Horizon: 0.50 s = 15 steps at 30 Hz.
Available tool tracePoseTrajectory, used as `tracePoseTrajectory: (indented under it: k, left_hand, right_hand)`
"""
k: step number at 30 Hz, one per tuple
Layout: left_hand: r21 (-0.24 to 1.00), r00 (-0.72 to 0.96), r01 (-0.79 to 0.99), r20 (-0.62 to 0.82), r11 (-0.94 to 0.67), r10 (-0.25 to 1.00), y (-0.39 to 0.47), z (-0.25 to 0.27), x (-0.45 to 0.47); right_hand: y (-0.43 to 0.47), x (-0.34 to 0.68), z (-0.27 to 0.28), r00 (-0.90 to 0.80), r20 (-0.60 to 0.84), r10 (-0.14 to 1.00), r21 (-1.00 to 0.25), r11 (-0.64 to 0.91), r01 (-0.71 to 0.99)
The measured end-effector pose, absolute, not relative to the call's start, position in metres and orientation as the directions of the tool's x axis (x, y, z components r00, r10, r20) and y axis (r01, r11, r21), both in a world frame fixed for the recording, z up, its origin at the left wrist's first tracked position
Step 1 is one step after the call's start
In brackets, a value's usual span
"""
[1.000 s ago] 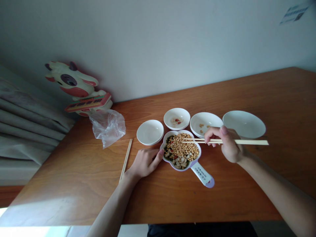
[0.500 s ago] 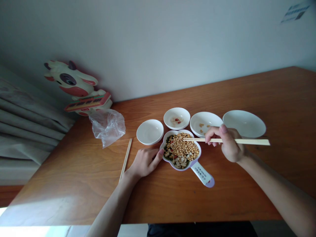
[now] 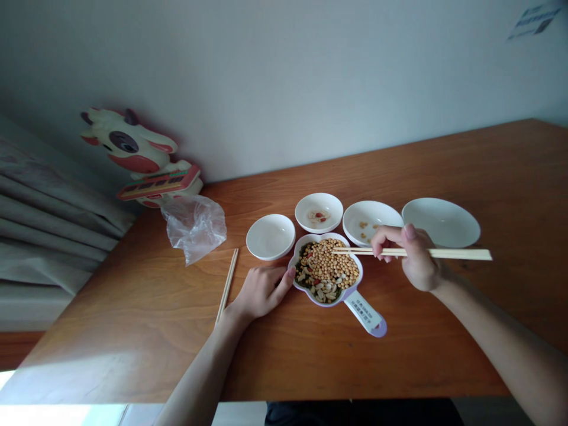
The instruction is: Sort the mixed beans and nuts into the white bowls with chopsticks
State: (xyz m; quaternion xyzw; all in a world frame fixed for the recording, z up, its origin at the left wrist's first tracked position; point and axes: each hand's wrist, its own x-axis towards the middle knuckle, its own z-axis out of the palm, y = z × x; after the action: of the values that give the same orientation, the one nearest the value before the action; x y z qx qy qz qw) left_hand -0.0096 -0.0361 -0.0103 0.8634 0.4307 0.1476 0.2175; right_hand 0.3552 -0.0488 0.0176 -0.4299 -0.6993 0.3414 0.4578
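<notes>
My right hand [image 3: 412,254] grips a pair of chopsticks [image 3: 461,254], their tips among the soybeans in a flower-shaped bowl [image 3: 329,305] with a labelled purple-and-white handle. Yellow soybeans [image 3: 326,259], pale peanuts [image 3: 327,290], a few red bits and something dark green fill the bowl. At its left rim, my left hand [image 3: 264,290] pinches the edge with thumb and curled fingers. Just behind stands a white bowl with peanut and red pieces [image 3: 318,216]. Right of it, partly covered by my right hand, a white bowl [image 3: 377,214] contains a few soybeans.
A bare white bowl [image 3: 270,236] stands at the left of the row, a larger one [image 3: 439,222] at the right. Second chopsticks [image 3: 228,284] lie by my left forearm. A crumpled plastic bag [image 3: 195,228] and a cow toy [image 3: 142,154] occupy the left back.
My right hand and the chopsticks have shifted slightly right, the tips still over the soybeans. My left hand keeps its hold on the bowl's rim.
</notes>
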Motion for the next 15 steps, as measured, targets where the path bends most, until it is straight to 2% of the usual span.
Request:
tracePoseTrajectory:
  k: [5, 15]
  left_hand:
    - [0.507, 0.589, 0.678, 0.058, -0.532, 0.806, -0.036, -0.01, -0.01]
    - [0.505, 0.592, 0.677, 0.058, -0.535, 0.804, -0.035, -0.009, -0.009]
  right_hand:
    - [-0.052, 0.353, 0.022, -0.198, 0.344, 0.918, -0.863, 0.392, 0.319]
    - [-0.051, 0.357, 0.013, -0.168, 0.41, 0.896, -0.86, 0.441, 0.255]
